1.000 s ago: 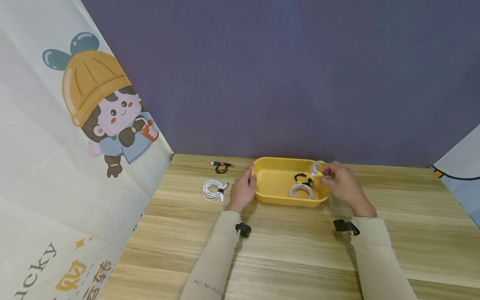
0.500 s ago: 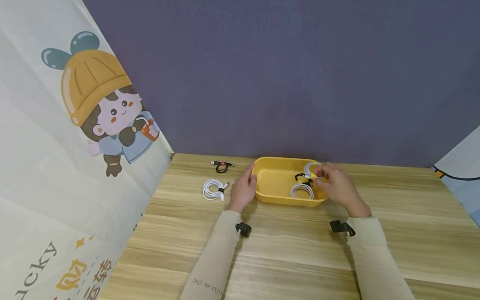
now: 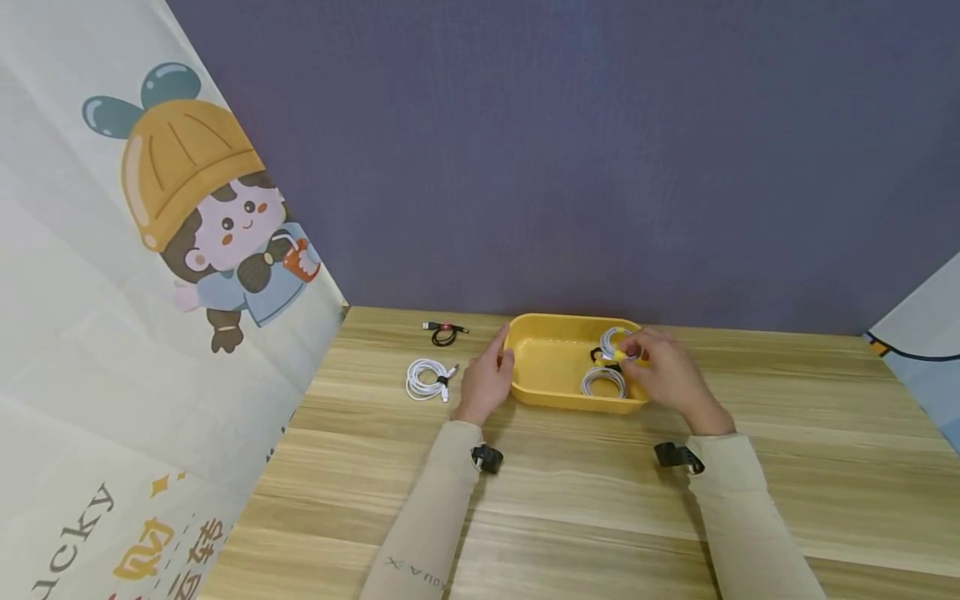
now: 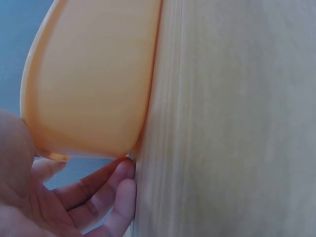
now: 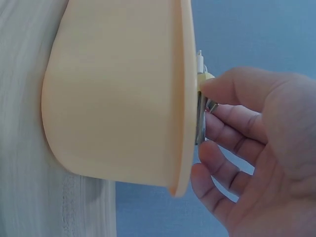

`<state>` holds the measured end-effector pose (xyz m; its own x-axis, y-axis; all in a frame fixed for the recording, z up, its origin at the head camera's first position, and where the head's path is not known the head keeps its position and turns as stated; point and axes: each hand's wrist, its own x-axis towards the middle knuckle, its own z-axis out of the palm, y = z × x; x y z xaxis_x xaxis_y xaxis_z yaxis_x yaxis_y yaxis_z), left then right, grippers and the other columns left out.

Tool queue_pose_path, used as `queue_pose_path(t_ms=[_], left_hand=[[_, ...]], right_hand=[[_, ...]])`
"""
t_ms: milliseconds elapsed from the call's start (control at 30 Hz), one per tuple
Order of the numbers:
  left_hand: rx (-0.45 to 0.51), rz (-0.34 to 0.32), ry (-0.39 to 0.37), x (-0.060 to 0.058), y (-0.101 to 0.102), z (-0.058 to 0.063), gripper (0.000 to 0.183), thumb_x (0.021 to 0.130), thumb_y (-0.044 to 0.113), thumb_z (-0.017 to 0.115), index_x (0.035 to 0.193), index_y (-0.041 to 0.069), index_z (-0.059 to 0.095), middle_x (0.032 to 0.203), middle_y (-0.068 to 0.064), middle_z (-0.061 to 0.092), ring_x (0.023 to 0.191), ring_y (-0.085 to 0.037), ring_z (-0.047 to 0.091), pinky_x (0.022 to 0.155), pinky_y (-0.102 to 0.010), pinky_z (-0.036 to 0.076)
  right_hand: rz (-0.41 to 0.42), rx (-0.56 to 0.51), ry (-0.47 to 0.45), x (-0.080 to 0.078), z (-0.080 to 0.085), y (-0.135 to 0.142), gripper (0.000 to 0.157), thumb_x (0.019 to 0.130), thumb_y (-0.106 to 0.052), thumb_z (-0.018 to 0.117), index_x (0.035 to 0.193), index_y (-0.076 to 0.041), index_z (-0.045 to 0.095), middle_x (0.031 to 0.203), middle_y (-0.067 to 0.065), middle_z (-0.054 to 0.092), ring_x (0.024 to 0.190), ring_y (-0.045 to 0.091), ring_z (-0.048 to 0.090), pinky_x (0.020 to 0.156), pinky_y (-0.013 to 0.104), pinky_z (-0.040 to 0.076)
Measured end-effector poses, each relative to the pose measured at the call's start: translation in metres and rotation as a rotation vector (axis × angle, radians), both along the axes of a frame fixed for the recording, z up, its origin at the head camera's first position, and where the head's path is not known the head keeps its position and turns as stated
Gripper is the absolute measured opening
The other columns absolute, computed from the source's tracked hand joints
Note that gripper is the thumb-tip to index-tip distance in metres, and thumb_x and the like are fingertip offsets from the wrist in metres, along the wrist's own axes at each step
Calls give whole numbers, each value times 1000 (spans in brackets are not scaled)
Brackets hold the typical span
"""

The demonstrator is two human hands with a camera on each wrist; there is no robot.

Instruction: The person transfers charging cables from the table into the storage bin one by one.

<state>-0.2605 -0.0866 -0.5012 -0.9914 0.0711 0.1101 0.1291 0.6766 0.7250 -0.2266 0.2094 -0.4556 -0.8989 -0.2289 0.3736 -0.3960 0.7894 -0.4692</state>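
My right hand (image 3: 671, 375) pinches a coiled white cable (image 3: 606, 337) by its yellow tie, above the right end of a yellow tray (image 3: 555, 402). Beneath it in the tray lie a coiled black cable (image 3: 595, 356), partly covered, and a coiled greyish-white cable (image 3: 586, 384). At the tray's left end, my left hand (image 3: 483, 385) holds the rim with the thumb, its fingers against the outside of the end wall. In the right wrist view, the tray wall (image 5: 118, 98) hides most of the held cable; thumb and fingers meet at its yellow tie (image 5: 205, 79).
Left of the tray, a white cable coil (image 3: 415, 382) with a black tie lies on the wooden table (image 3: 570, 517). Behind that coil is a small black USB cable (image 3: 445, 342) with a red tie. A dark blue panel (image 3: 570, 167) rises along the table's back edge.
The right hand has moved left with the white cable, from over the tray's right rim to above the other cables inside. The left hand and tray have stayed put.
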Motion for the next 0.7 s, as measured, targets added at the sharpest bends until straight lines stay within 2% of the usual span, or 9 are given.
queue_pose_path(t_ms=[133,300,500,700], left_hand=[[-10,-1,4,2,-1,0,50,109,35,43,159,30,38,86,-10,67,67,-23,56,65,-37,46],[-12,-8,2,4,-3,1,50,109,34,42,159,31,38,80,-12,64,63,-24,55,62,-37,45],[-25,-11,8,7,-5,1,50,109,34,43,159,31,38,98,-15,72,69,-25,58,66,-39,48],[-22,-21,7,8,-7,0,50,110,33,43,160,30,38,80,-12,64,63,-24,55,62,-36,44]], right_hand=[[-3,0,5,2,-2,-4,11,87,-1,72,97,-5,72,92,9,68,84,28,56,73,36,42],[-7,-1,-14,6,-4,-10,9,88,-5,71,98,-6,72,93,9,68,86,31,56,72,35,41],[-15,2,-19,10,-6,-18,8,89,-7,70,97,-8,72,89,6,67,83,27,53,71,34,39],[-15,8,-34,13,-9,-26,7,89,-7,71,95,-9,71,89,5,66,84,23,51,71,34,40]])
